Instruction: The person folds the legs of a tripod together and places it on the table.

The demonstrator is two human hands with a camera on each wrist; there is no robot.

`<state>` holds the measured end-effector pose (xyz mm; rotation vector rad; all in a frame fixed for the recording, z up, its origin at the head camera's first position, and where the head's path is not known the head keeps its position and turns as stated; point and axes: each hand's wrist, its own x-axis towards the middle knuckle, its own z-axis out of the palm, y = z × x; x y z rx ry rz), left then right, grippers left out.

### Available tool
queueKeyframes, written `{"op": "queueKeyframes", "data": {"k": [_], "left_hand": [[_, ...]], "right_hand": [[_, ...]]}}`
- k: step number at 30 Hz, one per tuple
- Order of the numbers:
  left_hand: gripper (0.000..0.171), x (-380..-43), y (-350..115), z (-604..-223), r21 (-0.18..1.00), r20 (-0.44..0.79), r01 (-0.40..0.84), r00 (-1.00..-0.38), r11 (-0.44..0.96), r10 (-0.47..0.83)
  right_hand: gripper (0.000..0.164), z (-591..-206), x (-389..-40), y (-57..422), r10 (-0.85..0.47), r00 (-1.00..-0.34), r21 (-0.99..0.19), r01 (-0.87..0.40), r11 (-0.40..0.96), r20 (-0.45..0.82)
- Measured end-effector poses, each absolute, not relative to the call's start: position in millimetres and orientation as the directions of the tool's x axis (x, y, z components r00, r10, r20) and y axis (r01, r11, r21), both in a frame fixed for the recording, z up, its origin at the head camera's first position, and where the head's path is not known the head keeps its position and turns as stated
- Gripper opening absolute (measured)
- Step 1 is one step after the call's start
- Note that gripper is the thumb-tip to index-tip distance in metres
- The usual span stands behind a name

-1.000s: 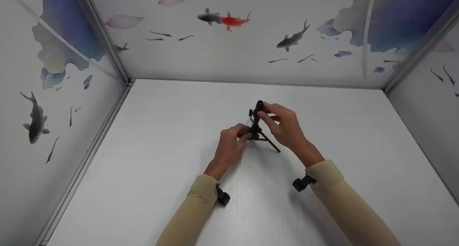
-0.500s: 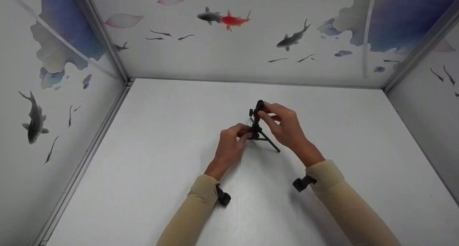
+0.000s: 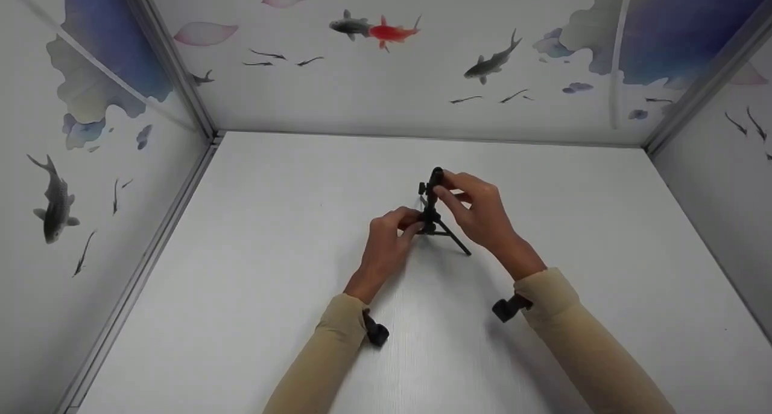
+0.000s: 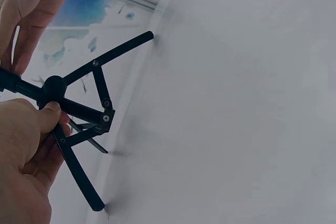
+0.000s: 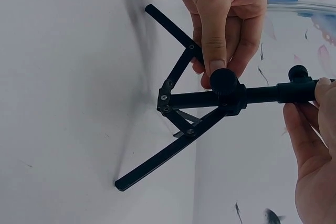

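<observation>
A small black tripod [image 3: 430, 212] stands on the white table with its braced legs spread. My left hand [image 3: 388, 238] pinches it at the collar where the legs join, thumb and fingers by a round knob [image 5: 224, 81]. Higher up, my right hand [image 3: 479, 209] grips the upper column [image 5: 296, 92] between thumb and fingers. A second, smaller knob [image 5: 298, 73] sticks out of that column. In the left wrist view the legs [image 4: 79, 171] and their hinged struts show plainly, while the column's top lies outside the frame.
White panels printed with fish and blue blots [image 3: 386, 88] enclose the white table [image 3: 271, 251] at the back and both sides. Metal rails [image 3: 145, 257] run along its edges. A small black device [image 3: 377, 332] is strapped on each wrist, over tan sleeves.
</observation>
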<state>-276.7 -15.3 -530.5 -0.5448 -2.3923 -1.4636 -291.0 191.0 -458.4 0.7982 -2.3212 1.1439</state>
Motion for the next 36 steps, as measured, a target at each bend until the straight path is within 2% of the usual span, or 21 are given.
{"op": "queueKeyframes", "data": {"k": [36], "left_hand": [[0.015, -279.8, -10.6, -530.9, 0.787, 0.475, 0.483, -0.871, 0.385, 0.122]], "right_hand": [[0.035, -458.4, -292.6, 192.1, -0.306, -0.742, -0.558, -0.658, 0.505, 0.597]]}}
